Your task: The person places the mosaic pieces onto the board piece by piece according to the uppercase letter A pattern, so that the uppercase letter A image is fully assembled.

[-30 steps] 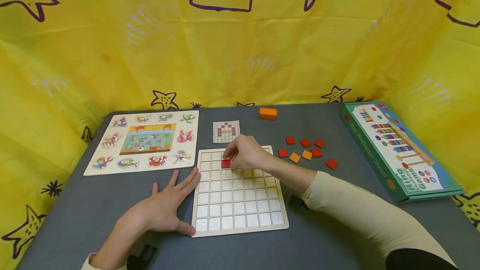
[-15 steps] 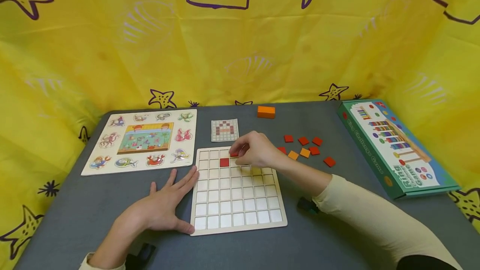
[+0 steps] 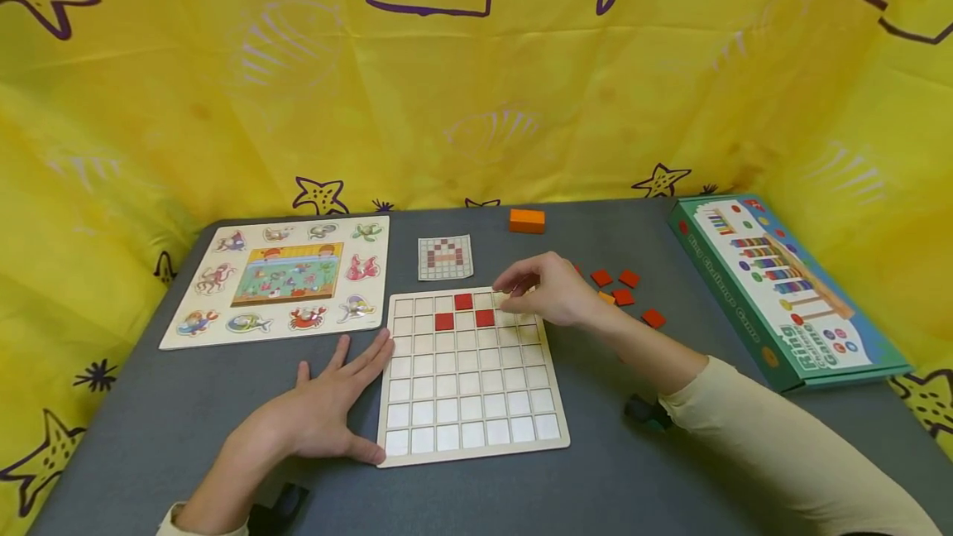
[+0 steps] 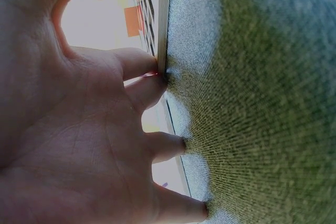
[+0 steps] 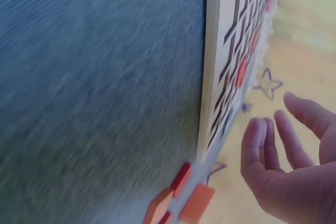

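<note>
A wooden grid board (image 3: 476, 455) lies flat in front of me. Set in its far rows are three red square tiles: one (image 3: 464, 302) in the top row, another (image 3: 444, 322) to its lower left, a third (image 3: 485, 318) to its lower right. My left hand (image 3: 320, 416) rests spread on the table, its fingertips and thumb touching the board's left edge. Above the board's far right corner is my right hand (image 3: 551, 292). Its loosely bent fingers (image 5: 253, 142) and thumb stand apart with nothing between them in the right wrist view.
Several loose tiles, red (image 3: 653, 318) and orange (image 3: 606, 298), lie right of the board, partly hidden by the right hand. Behind the board are a pattern card (image 3: 445, 258) and an orange block (image 3: 527, 222). A sea-animal puzzle (image 3: 365, 313) lies left, a green game box (image 3: 774, 354) right.
My right hand has moved right, away from the tiles in the grid. Red tiles now show in the top row and at the lower right. The left hand has stayed in place.
</note>
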Action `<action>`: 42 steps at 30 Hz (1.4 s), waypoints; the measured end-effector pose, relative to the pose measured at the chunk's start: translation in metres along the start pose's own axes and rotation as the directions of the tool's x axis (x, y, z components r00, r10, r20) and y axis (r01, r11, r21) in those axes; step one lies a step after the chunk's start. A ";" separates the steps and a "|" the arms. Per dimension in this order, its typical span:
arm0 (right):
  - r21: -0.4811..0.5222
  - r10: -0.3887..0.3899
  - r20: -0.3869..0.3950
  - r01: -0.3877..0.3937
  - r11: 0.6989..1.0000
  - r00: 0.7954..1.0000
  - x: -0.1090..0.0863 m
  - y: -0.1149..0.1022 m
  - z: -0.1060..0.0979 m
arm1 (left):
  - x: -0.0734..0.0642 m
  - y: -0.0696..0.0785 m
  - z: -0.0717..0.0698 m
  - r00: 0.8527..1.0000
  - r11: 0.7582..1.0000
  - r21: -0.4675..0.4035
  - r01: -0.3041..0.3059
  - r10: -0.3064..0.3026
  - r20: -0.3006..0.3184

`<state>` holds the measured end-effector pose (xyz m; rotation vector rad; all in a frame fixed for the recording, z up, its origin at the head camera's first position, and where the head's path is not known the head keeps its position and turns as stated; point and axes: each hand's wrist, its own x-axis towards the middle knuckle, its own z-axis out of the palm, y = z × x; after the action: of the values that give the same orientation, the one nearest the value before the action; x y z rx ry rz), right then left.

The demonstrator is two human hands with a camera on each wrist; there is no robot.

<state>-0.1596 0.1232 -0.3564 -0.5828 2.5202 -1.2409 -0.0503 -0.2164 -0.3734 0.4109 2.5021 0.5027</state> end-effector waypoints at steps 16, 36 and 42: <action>0.032 0.129 -0.078 -0.127 0.991 0.989 -0.011 0.035 -0.037 | 0.000 0.002 0.001 1.000 1.000 -0.007 0.004 -0.004 -0.008; -0.078 0.191 -0.057 -0.195 0.978 0.980 -0.011 0.060 -0.041 | -0.001 0.000 0.001 1.000 1.000 0.003 -0.006 0.006 -0.017; -0.123 0.169 -0.069 -0.177 0.977 0.983 -0.010 0.061 -0.039 | 0.000 0.000 0.001 1.000 1.000 -0.005 0.001 -0.001 -0.013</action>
<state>-0.1810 0.1882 -0.3815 -0.3497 2.6488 -1.0548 -0.0498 -0.2161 -0.3740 0.4060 2.5130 0.5120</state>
